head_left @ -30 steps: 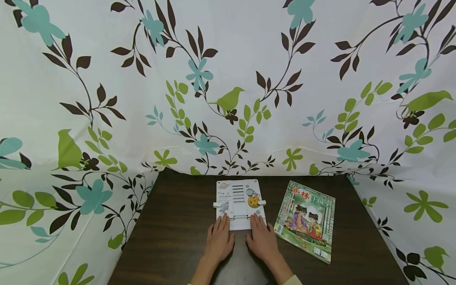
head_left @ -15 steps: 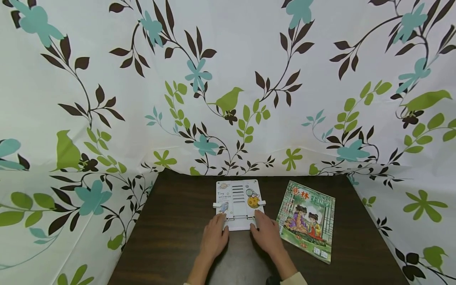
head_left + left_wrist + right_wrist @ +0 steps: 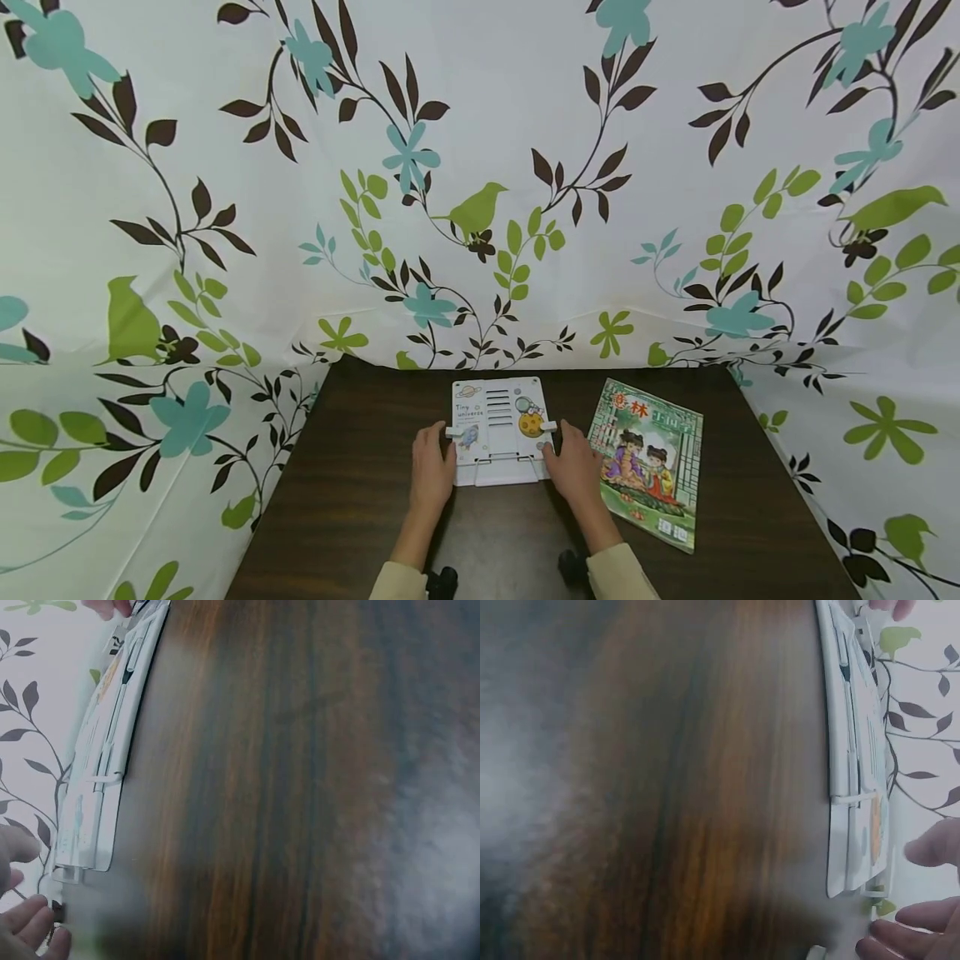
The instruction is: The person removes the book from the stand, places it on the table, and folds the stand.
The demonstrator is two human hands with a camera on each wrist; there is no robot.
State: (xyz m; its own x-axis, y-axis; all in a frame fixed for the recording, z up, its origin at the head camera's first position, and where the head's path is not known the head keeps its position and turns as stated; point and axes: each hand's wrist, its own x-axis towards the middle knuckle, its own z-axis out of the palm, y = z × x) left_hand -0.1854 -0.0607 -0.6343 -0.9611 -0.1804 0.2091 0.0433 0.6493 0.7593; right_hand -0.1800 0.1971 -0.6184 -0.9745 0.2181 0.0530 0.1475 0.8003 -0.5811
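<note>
A white folding book stand (image 3: 501,429), printed with planets and the words "Tiny universe", lies flat on the dark wooden table. At its left side is my left hand (image 3: 432,467), fingers beside the small white side tab (image 3: 453,432). My right hand (image 3: 576,467) is at the opposite side, close to the right tab (image 3: 549,426). In the left wrist view the thumb (image 3: 16,844) and fingers are spread apart near the stand's edge (image 3: 112,825). Likewise, the right wrist view has the right thumb (image 3: 934,844) and fingers loosely bent, with a gap to the stand (image 3: 855,847).
To the right lies a magazine (image 3: 648,467) with a green illustrated cover, its left edge close to my right hand. A white curtain (image 3: 480,183) with leaves and birds hangs behind and around the dark table (image 3: 360,467).
Both hands have moved apart and forward, from the stand's front edge to its left and right sides. The stand and magazine keep their places.
</note>
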